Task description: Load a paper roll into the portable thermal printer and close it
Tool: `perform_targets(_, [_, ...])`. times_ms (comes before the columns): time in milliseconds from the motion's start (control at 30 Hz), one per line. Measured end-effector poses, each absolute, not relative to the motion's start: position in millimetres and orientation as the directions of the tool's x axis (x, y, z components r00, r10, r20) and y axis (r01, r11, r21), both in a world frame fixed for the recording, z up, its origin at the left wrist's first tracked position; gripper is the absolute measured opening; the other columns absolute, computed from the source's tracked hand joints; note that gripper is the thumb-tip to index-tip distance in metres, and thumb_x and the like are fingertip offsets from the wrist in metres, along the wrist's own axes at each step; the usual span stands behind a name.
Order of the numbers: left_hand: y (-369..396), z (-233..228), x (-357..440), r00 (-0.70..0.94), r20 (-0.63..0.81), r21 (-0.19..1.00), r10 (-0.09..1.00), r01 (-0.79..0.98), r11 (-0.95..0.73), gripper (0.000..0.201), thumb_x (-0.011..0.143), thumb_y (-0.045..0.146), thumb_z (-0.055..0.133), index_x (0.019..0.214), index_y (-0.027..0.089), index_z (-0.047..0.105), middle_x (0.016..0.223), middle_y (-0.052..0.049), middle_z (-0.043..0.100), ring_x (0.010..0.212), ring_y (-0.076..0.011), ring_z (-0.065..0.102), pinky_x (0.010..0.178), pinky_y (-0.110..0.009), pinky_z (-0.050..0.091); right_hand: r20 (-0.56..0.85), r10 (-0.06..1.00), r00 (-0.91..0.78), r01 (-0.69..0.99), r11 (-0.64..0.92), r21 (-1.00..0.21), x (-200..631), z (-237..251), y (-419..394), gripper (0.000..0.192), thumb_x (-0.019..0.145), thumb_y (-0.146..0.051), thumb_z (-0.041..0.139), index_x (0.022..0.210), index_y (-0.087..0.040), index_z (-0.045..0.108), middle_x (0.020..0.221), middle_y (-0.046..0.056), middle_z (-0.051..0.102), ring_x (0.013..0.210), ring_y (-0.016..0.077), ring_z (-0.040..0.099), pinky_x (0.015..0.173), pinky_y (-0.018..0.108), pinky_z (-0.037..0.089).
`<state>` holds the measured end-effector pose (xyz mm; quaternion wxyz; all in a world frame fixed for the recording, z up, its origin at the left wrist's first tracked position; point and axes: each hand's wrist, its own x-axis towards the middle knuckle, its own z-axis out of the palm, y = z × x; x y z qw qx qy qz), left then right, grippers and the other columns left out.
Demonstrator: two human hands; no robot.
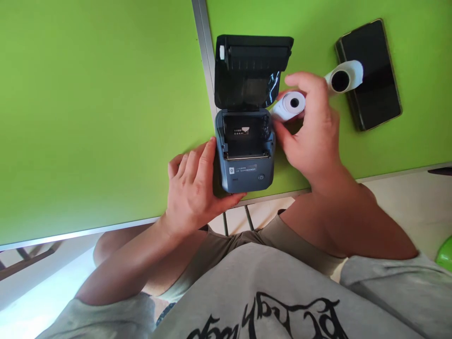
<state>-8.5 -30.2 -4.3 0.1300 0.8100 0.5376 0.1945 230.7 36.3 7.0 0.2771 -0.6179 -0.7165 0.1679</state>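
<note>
Printer (231,172), compact, blue-grey plastic with rounded corners, is set near the near edge of a flat, bright green surface (106,117); its glossy black hinged lid (243,87) is raised, and its dark inner compartment (247,143) is exposed. A round power button (261,177) is carried on the front panel. The near left corner is bracketed by the left hand (196,183), spread, with fingers laid against the side and thumb along the front edge. A small white paper roll with a dark core (282,108) is pinched between thumb and fingers of the right hand (312,125), just beside the printer's right side. Beyond that hand, a second white paper roll with a wide black core (355,75) is seen overlapping a black, rectangular phone (379,80); whether the two are touching cannot be told.
</note>
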Motion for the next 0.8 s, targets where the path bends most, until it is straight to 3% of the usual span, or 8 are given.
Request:
perform_targets(100, [-30, -4, -8, 0.344, 0.170, 0.427, 0.924, 0.819, -0.383, 0.100, 0.086, 0.082, 0.054, 0.155, 0.013, 0.038, 0.134, -0.020, 0.066, 0.116, -0.0349, 0.064, 0.101, -0.046, 0.041, 0.194, 0.974, -0.115, 0.801, 0.206, -0.562, 230, 10, 35, 0.055, 0.084, -0.023, 0.063, 0.135, -0.032, 0.044, 0.131, 0.008, 0.064, 0.120, 0.0250, 0.065, 0.098, 0.043, 0.058])
perform_targets(200, [-31, -4, -8, 0.340, 0.175, 0.433, 0.924, 0.816, -0.382, 0.099, 0.086, 0.083, 0.052, 0.155, 0.012, 0.040, 0.135, -0.021, 0.065, 0.115, -0.0348, 0.064, 0.101, -0.046, 0.041, 0.358, 0.911, -0.204, 0.786, 0.371, -0.496, 236, 14, 32, 0.056, 0.077, -0.018, 0.060, 0.131, -0.029, 0.050, 0.129, 0.009, 0.060, 0.122, 0.0274, 0.061, 0.087, 0.043, 0.057])
perform_targets(300, [-31, -5, -9, 0.341, 0.183, 0.432, 0.922, 0.815, -0.387, 0.100, 0.086, 0.084, 0.051, 0.154, 0.012, 0.040, 0.133, -0.020, 0.066, 0.113, -0.0341, 0.065, 0.101, -0.046, 0.041, 0.583, 0.799, -0.147, 0.752, 0.473, -0.459, 251, 15, 34, 0.045, 0.073, -0.023, 0.058, 0.119, -0.024, 0.057, 0.110, 0.007, 0.059, 0.103, 0.0229, 0.059, 0.074, 0.036, 0.048])
perform_targets(367, [-30, -5, -9, 0.347, 0.191, 0.422, 0.918, 0.815, -0.396, 0.100, 0.087, 0.084, 0.051, 0.154, 0.010, 0.041, 0.131, -0.020, 0.067, 0.112, -0.0334, 0.065, 0.101, -0.045, 0.041, 0.649, 0.761, -0.025, 0.777, 0.423, -0.467, 263, 12, 39, 0.035, 0.078, -0.029, 0.055, 0.113, -0.021, 0.058, 0.105, 0.005, 0.056, 0.089, 0.0153, 0.055, 0.070, 0.033, 0.040])
perform_targets(467, [-30, -5, -9, 0.353, 0.191, 0.412, 0.916, 0.818, -0.401, 0.099, 0.087, 0.083, 0.052, 0.153, 0.010, 0.041, 0.131, -0.020, 0.067, 0.113, -0.0328, 0.065, 0.101, -0.044, 0.041, 0.617, 0.787, 0.012, 0.859, 0.307, -0.409, 280, 3, 51, 0.036, 0.082, -0.033, 0.057, 0.115, -0.020, 0.055, 0.111, 0.006, 0.054, 0.088, 0.0124, 0.052, 0.072, 0.032, 0.040])
perform_targets(600, [-30, -5, -9, 0.353, 0.184, 0.412, 0.918, 0.820, -0.398, 0.098, 0.087, 0.082, 0.052, 0.154, 0.012, 0.040, 0.132, -0.020, 0.067, 0.113, -0.0341, 0.065, 0.101, -0.046, 0.041, 0.535, 0.844, -0.025, 0.928, 0.219, -0.302, 286, -8, 64, 0.038, 0.074, -0.026, 0.070, 0.108, -0.019, 0.055, 0.109, 0.009, 0.061, 0.102, 0.0201, 0.058, 0.092, 0.041, 0.048])
perform_targets(667, [-30, -5, -9, 0.354, 0.195, 0.406, 0.915, 0.820, -0.403, 0.099, 0.087, 0.082, 0.052, 0.153, 0.011, 0.040, 0.131, -0.021, 0.067, 0.113, -0.0346, 0.065, 0.100, -0.046, 0.041, 0.488, 0.872, 0.018, 0.909, 0.189, -0.371, 284, -11, 68, 0.038, 0.071, -0.023, 0.071, 0.104, -0.021, 0.053, 0.107, 0.009, 0.064, 0.102, 0.0213, 0.062, 0.086, 0.038, 0.050])
perform_targets(800, [-30, -5, -10, 0.350, 0.183, 0.413, 0.919, 0.821, -0.395, 0.099, 0.086, 0.082, 0.054, 0.156, 0.013, 0.037, 0.131, -0.020, 0.067, 0.114, -0.0345, 0.064, 0.101, -0.046, 0.042, 0.420, 0.907, -0.037, 0.778, 0.290, -0.558, 278, -14, 68, 0.053, 0.079, -0.017, 0.059, 0.128, -0.024, 0.042, 0.115, 0.009, 0.066, 0.100, 0.0162, 0.066, 0.078, 0.030, 0.053])
